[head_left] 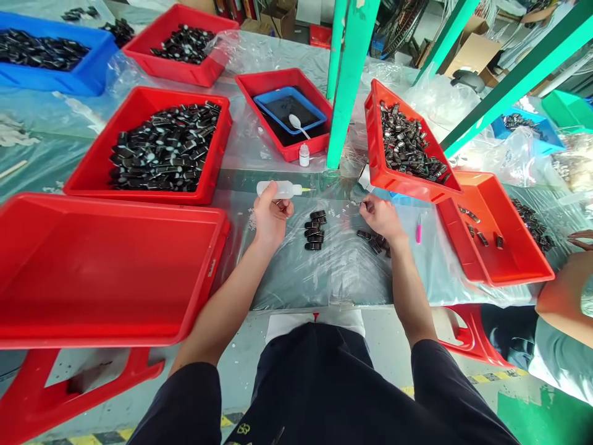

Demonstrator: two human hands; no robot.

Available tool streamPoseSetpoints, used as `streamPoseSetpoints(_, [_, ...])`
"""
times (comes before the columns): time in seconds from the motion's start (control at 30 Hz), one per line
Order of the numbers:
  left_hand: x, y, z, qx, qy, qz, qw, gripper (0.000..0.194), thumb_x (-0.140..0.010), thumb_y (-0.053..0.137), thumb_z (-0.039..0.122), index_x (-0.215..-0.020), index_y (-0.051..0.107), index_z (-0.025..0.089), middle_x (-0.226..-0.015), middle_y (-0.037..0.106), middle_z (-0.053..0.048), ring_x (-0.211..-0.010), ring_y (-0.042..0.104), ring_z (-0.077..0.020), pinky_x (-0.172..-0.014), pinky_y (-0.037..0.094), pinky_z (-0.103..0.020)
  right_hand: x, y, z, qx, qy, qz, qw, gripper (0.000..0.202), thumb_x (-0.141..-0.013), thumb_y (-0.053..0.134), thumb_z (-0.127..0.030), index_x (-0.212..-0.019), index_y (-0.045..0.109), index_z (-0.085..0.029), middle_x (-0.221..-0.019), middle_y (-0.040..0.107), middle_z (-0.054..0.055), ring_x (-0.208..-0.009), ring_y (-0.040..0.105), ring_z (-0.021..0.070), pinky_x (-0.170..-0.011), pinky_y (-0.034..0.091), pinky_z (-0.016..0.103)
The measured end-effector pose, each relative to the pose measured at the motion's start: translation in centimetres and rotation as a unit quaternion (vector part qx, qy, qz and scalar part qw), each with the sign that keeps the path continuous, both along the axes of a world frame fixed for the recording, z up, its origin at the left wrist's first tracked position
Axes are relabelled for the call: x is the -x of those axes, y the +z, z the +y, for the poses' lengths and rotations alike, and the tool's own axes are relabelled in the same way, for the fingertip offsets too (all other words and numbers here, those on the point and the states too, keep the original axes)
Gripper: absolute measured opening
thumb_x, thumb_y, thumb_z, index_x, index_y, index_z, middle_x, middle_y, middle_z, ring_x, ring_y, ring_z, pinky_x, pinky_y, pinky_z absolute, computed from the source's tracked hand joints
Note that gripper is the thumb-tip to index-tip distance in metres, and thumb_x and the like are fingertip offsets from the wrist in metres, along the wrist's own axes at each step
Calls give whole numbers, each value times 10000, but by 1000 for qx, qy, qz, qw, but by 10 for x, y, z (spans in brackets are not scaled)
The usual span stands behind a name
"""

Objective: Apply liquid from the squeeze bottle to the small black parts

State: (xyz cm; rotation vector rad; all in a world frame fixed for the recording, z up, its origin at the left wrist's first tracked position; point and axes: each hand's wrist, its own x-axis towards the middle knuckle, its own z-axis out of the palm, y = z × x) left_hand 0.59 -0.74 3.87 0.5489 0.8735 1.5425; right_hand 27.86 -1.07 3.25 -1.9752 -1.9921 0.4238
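My left hand (271, 219) is closed around a small translucent squeeze bottle (286, 190), held level with its thin yellow tip pointing right. Just right of that hand, a short column of glossy black pieces (315, 230) lies on the plastic-covered table. My right hand (382, 217) is closed in a pinch, and a small dark piece (364, 205) shows at its fingertips, mostly hidden. Below this hand, several more black pieces (370, 242) lie loose, some covered by my wrist. A pink-handled pointed tool (419, 232) rests to the right of my forearm.
Red bins of black pieces stand left (222, 148) and right (377, 157). An empty-looking red tray (106, 266) is nearest left. A green post (343, 93) rises behind a small white bottle (304, 156). Another person's arm (567, 303) is at far right.
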Motion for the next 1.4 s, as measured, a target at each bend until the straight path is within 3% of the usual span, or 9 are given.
streamPoseSetpoints(0.1, [0, 0, 0, 0, 5, -4, 1000, 441, -776, 857, 562, -720, 605, 205, -600, 526, 29, -488, 479, -88, -457, 401, -240, 7, -6, 1, -24, 39, 48, 998, 214, -989, 495, -326, -994, 693, -244, -803, 728, 27, -719, 627, 206, -738, 425, 328])
streamPoseSetpoints(0.3, [-1, 3, -2, 6, 8, -6, 1000, 421, -775, 863, 537, -722, 612, 203, -632, 558, 20, -501, 473, -85, -460, 380, -250, 16, -16, 2, -34, 93, 78, 992, 274, -982, 420, -289, -1005, 688, -236, -1003, 771, 61, -848, 647, 220, -786, 432, 317])
streamPoseSetpoints(0.53, [-2, 4, -1, 4, 25, -29, 999, 277, -795, 808, 395, -749, 633, 186, -703, 606, 15, -541, 464, -79, -486, 342, -255, 27, -15, -1, 31, 70, 0, 997, 250, -996, 489, -313, -967, 727, -242, -954, 785, 43, -899, 693, 232, -749, 389, 302])
streamPoseSetpoints(0.73, [-2, 4, -4, -8, -2, -6, 1000, 273, -733, 844, 414, -741, 661, 212, -677, 634, 19, -565, 461, -101, -508, 330, -285, 30, -18, 3, 45, 36, -16, 998, 275, -1022, 522, -342, -1012, 773, -231, -1070, 817, 72, -983, 718, 255, -751, 388, 305])
streamPoseSetpoints(0.9, [-3, 6, -4, 6, 4, 7, 1000, 270, -710, 825, 425, -692, 659, 213, -636, 599, 21, -576, 416, -102, -512, 334, -264, 31, -16, 3, 46, 29, -21, 998, 354, -1076, 478, -395, -1031, 787, -228, -1054, 815, 86, -972, 725, 253, -729, 379, 302])
streamPoseSetpoints(1.17, [-7, 7, -2, 17, 17, 32, 999, 271, -661, 781, 466, -645, 651, 228, -591, 566, 25, -547, 372, -110, -492, 295, -259, 30, -15, 2, 42, -1, 17, 999, 453, -1068, 503, -603, -987, 744, -229, -1006, 800, 75, -994, 730, 243, -785, 420, 281])
streamPoseSetpoints(1.27, [-7, 7, -1, 17, 13, 18, 1000, 281, -664, 792, 463, -640, 643, 225, -587, 574, 34, -540, 368, -106, -490, 296, -257, 29, -10, 1, 5, -8, 108, 994, 443, -1106, 430, -502, -869, 678, -222, -917, 761, 40, -940, 699, 204, -850, 447, 273])
streamPoseSetpoints(1.4, [-6, 4, 1, 2, 11, -3, 1000, 239, -715, 801, 424, -665, 681, 223, -607, 582, 28, -549, 385, -103, -490, 305, -262, 35, -4, -4, -37, 56, 206, 976, 324, -1052, 344, -260, -839, 586, -239, -924, 698, -3, -893, 647, 149, -895, 493, 248])
